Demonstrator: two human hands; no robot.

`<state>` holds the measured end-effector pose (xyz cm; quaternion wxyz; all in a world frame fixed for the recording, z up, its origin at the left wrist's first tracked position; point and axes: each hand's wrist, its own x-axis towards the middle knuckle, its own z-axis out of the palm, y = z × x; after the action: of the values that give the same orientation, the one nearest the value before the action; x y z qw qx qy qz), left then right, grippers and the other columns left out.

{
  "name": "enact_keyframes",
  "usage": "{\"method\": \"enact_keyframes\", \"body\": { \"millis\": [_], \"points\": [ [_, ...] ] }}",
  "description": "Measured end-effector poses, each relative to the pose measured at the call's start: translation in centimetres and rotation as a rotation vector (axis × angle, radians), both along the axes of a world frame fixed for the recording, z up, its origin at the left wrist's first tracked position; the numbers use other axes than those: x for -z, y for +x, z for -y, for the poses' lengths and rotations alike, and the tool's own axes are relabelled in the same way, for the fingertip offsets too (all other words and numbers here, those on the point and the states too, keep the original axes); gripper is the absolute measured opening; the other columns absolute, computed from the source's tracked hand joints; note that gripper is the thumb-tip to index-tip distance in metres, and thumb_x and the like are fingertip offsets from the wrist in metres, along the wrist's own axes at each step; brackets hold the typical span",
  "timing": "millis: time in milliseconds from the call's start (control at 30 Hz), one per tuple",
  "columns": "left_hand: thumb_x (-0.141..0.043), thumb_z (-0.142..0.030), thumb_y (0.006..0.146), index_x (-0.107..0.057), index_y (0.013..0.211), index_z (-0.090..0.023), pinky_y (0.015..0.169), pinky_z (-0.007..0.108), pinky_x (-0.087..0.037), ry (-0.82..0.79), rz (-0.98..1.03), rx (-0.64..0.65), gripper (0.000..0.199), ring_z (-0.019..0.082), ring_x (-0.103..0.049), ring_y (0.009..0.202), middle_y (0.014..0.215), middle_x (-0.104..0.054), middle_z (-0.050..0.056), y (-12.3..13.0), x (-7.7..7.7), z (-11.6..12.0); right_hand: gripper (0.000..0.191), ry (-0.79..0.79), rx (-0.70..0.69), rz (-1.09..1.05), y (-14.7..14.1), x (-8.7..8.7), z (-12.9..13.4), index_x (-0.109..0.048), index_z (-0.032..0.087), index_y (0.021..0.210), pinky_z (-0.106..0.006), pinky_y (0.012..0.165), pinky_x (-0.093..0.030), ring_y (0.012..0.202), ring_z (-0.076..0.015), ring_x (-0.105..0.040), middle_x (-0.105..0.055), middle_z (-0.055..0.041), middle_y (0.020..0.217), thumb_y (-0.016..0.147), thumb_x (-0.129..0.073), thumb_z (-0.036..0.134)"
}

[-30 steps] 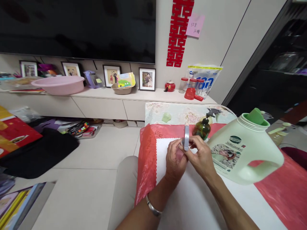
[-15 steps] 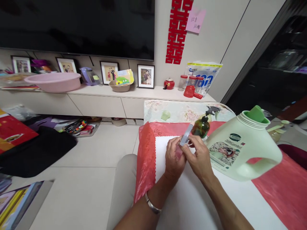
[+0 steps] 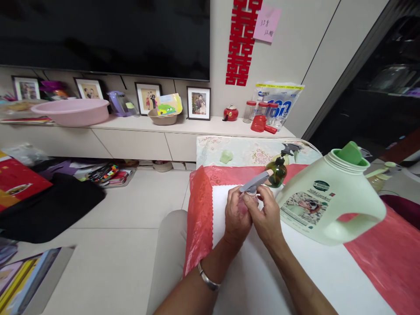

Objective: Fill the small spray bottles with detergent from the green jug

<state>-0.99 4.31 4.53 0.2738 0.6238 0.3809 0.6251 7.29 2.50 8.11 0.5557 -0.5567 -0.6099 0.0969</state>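
Above the white mat, my left hand is wrapped round the pinkish see-through body of a small spray bottle. Its grey trigger head points up and to the right. My right hand is closed at the collar just below that head, fingers and thumb pinching it. Both palms hide much of the bottle. Just behind the hands stands a dark amber bottle with a black pump or spray top. To the right is a large pale green jug, with a green cap lying in its mouth.
A red plastic sheet lies under the white mat. Farther back, a pale green lump rests on the flowered cloth. Red-lidded jars and a red scoop stand on the low cabinet.
The grey trigger head has turned from pointing upward, nearly edge-on, to lying sideways with its nozzle to the right. My right hand has shifted slightly left around the neck.
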Motion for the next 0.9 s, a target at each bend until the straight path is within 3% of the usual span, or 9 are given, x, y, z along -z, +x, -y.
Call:
{"method": "enact_keyframes", "body": {
  "millis": [100,300,500,767,900],
  "points": [
    [-0.054,-0.021,0.091,-0.055,0.110,-0.021,0.091,0.040,-0.053,0.048,-0.014,-0.023,0.019,0.022,-0.061,0.102,0.109,-0.059,0.009,0.0,-0.1,0.0,0.035,-0.055,-0.055,-0.076,0.1,0.2,0.2,-0.065,0.016,0.097,-0.025,0.081,-0.042,0.091,-0.0140,-0.052,-0.057,-0.0033,0.094,0.096,-0.053,0.049],
    [-0.056,-0.024,0.091,-0.053,0.114,-0.021,0.092,0.040,-0.053,0.097,-0.007,-0.059,0.024,0.023,-0.061,0.102,0.106,-0.061,0.009,-0.1,0.1,-0.2,0.049,-0.037,0.058,-0.317,-1.0,1.7,-0.9,-0.060,0.011,0.098,-0.025,0.082,-0.045,0.090,-0.0138,-0.055,-0.058,-0.0057,0.098,0.081,-0.072,0.055],
    [-0.056,-0.018,0.089,-0.055,0.115,-0.021,0.094,0.038,-0.052,0.062,0.003,-0.039,0.027,0.021,-0.062,0.103,0.110,-0.061,0.009,0.0,0.0,0.0,0.047,-0.131,-0.116,-0.377,-0.2,1.8,-0.4,-0.063,0.009,0.098,-0.026,0.084,-0.047,0.090,-0.0132,-0.055,-0.058,-0.0067,0.095,0.087,-0.065,0.056],
    [-0.056,-0.020,0.090,-0.049,0.129,-0.020,0.094,0.041,-0.054,0.172,-0.014,-0.090,0.039,0.023,-0.062,0.107,0.114,-0.062,0.012,0.2,0.9,-0.4,0.060,-0.083,-0.085,-0.532,-1.0,2.3,-1.0,-0.057,0.012,0.122,-0.029,0.090,-0.050,0.102,-0.0184,-0.059,-0.058,-0.0105,0.116,0.077,-0.079,0.045],
    [-0.058,-0.022,0.090,-0.052,0.128,-0.021,0.095,0.041,-0.053,0.169,-0.016,-0.078,0.039,0.024,-0.061,0.108,0.115,-0.061,0.012,0.1,0.9,-0.3,0.053,-0.100,-0.223,-0.498,0.3,2.5,-0.7,-0.059,0.013,0.119,-0.031,0.099,-0.049,0.111,-0.0199,-0.057,-0.057,-0.0103,0.120,0.081,-0.076,0.046]
  ]
}}
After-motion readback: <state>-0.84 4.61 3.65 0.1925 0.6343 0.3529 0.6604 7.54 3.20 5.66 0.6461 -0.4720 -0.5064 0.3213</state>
